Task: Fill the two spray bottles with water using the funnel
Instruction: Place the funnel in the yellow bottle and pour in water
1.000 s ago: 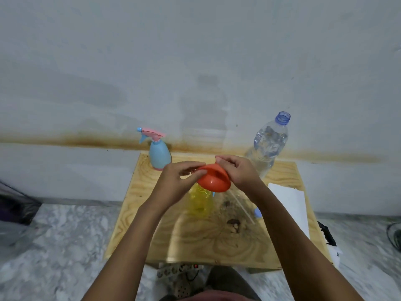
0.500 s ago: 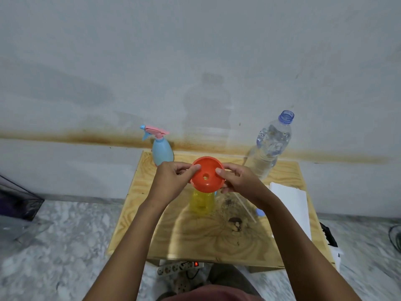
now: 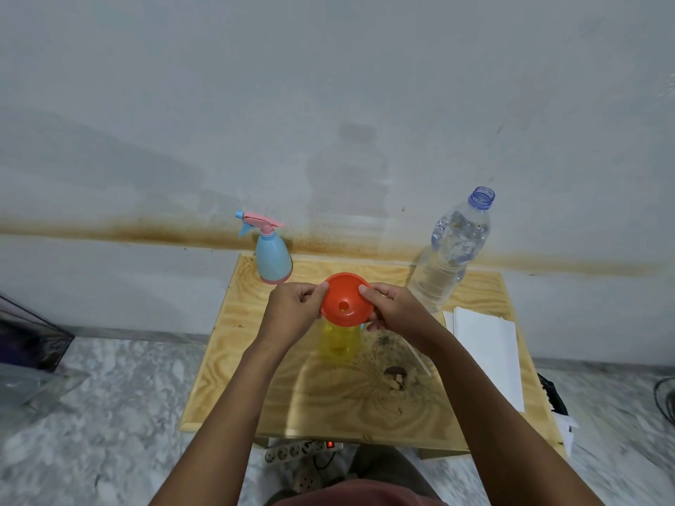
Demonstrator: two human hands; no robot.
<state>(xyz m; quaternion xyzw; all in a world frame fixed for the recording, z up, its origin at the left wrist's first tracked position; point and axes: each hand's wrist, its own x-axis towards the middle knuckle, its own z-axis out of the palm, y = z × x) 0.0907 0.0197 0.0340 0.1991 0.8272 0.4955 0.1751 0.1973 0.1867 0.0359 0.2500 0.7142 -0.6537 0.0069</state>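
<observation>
An orange funnel (image 3: 345,299) sits mouth-up on top of a yellow spray bottle (image 3: 339,339) at the middle of the wooden table (image 3: 328,396). My left hand (image 3: 294,315) pinches the funnel's left rim and my right hand (image 3: 396,310) pinches its right rim. The yellow bottle has no spray head on it, and its neck is hidden under the funnel. A blue spray bottle (image 3: 272,257) with a pink trigger head stands at the table's back left. An uncapped clear water bottle (image 3: 451,253) stands at the back right.
A white sheet (image 3: 487,354) lies along the table's right side. A thin clear tube (image 3: 418,359) lies by my right wrist. A power strip (image 3: 299,451) lies on the marble floor below the front edge. The wall stands close behind the table.
The funnel has turned from tilted on its side to mouth-up and has come down onto the yellow bottle, with both hands still on its rim.
</observation>
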